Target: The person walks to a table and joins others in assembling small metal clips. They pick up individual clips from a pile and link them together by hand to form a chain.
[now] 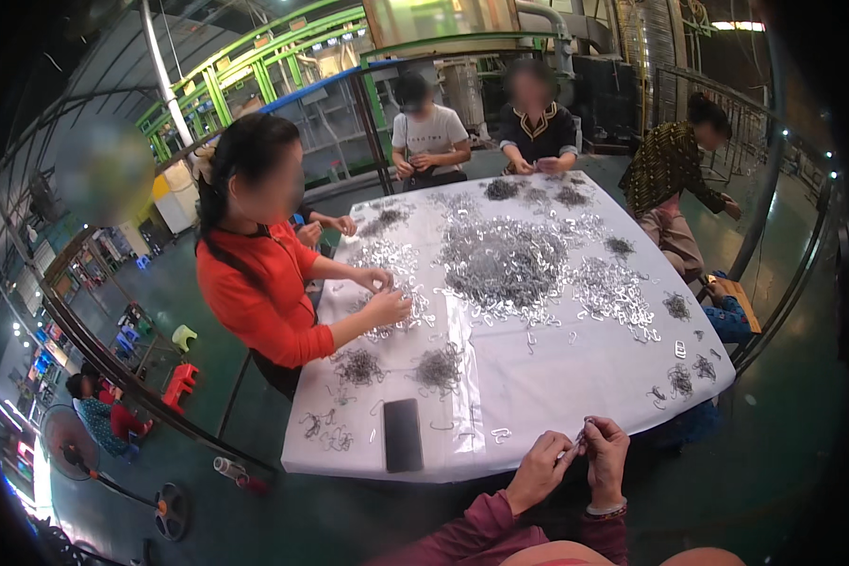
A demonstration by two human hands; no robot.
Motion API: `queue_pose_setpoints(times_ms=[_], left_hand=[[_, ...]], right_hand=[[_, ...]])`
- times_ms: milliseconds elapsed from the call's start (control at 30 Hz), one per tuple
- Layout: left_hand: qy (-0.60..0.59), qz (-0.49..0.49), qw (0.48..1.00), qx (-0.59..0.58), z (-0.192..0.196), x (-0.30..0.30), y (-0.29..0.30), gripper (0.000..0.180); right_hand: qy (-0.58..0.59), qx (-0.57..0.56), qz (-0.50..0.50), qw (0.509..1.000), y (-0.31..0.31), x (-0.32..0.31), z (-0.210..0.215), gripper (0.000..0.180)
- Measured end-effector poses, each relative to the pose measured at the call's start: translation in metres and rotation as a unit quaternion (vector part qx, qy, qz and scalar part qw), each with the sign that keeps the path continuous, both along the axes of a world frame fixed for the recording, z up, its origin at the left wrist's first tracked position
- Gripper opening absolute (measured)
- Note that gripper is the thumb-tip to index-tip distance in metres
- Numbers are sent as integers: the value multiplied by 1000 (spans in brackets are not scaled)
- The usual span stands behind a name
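At the near edge of the white-covered table [538, 377], my left hand [540, 472] and my right hand [606, 457] meet with their fingertips pinched together. Something small and thin is between them, too small and dark to name. Just left of my hands lie a few bent-wire metal pieces [500, 435]. To my right are small heaps of dark wire hooks [679, 379] and a pale clip-like piece [680, 349]. A large pile of silvery metal pieces [509, 264] covers the middle of the table.
A dark phone [403, 436] lies near the front left corner, with hook heaps [439, 369] behind it. A person in red [264, 292] works at the left side. Other people sit at the far side and right. A fan [75, 453] stands on the floor.
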State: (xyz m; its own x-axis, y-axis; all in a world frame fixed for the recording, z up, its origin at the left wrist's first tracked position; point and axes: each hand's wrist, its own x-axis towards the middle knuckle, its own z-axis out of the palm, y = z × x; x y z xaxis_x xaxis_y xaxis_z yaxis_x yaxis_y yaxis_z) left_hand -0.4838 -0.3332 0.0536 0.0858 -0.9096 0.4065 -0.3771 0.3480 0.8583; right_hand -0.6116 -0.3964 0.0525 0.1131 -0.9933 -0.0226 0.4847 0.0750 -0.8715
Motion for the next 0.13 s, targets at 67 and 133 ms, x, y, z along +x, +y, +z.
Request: queue_pose_setpoints(times_ms=[67, 133], left_hand=[[-7, -12, 1000, 22, -2, 5, 2, 7], [-25, -30, 999, -15, -5, 8, -2, 8]], right_hand=[[37, -12, -23, 999, -1, -1, -4, 8], [69, -13, -22, 997, -4, -6, -3, 8]])
